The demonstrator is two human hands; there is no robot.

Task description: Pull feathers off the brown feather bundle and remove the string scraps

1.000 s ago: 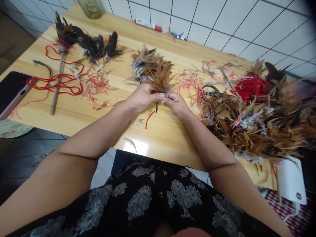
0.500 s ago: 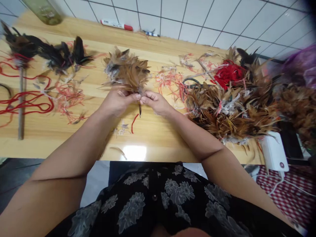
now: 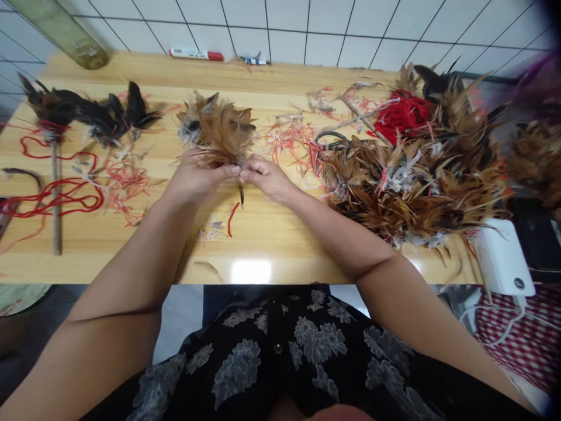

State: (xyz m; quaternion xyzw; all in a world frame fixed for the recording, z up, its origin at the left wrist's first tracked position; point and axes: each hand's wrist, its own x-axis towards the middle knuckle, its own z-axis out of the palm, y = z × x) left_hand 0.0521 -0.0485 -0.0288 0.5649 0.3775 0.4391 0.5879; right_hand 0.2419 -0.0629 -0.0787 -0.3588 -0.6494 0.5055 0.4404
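Observation:
My left hand (image 3: 199, 174) is closed round the lower end of a bunch of brown feathers (image 3: 221, 128), whose tips fan away from me toward the wall. My right hand (image 3: 267, 177) meets it at the base, thumb and fingers pinched at the gathered quills. A thin dark stem (image 3: 241, 196) sticks out below the fingertips toward me. What exactly lies between the fingertips is too small to make out. Close under the hands, a short piece of red cord (image 3: 234, 219) and some pale fluff (image 3: 213, 228) lie on the wooden table (image 3: 289, 257).
At right lies a large heap of brown feathers (image 3: 394, 204) with tangled red string (image 3: 403, 114) behind it and a white device (image 3: 504, 257) beside it. On the left are a stick with dark feathers (image 3: 56, 199), looped red cord (image 3: 83, 202) and black feathers (image 3: 109, 117). A marker (image 3: 196, 54) lies by the wall.
The camera view has shifted slightly, so the table appears moved. Both hands keep their pinch at the base of the feather bunch, with little visible difference in their pose.

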